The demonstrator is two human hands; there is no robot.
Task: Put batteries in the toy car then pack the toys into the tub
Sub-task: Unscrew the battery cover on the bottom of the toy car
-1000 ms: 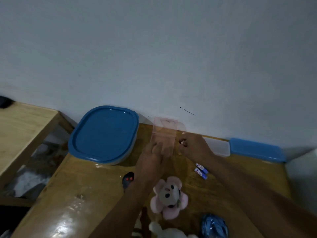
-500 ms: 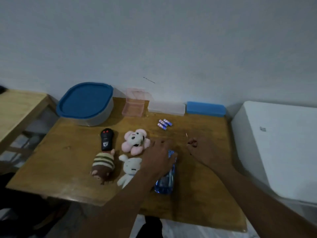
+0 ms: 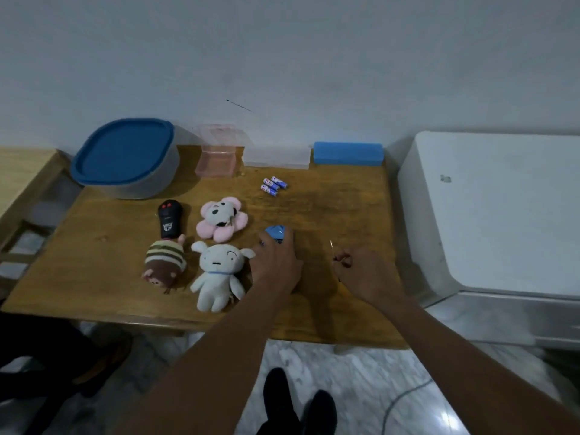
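Blue toy car (image 3: 275, 233) sits under the left hand (image 3: 274, 265), seemingly gripped.

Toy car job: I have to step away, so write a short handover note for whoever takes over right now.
Left hand: resting on the blue toy car on the table; most of the car is hidden under it.
Right hand: curled shut, pinching a thin metal tool; what kind is unclear.
Batteries: three loose ones, farther back on the table.
Tub: back left, blue lid on.
Toys outside the tub: black remote, pink flower plush, striped plush, white plush.
Done: nothing visible.
Left: fit batteries, open tub, pack toys.
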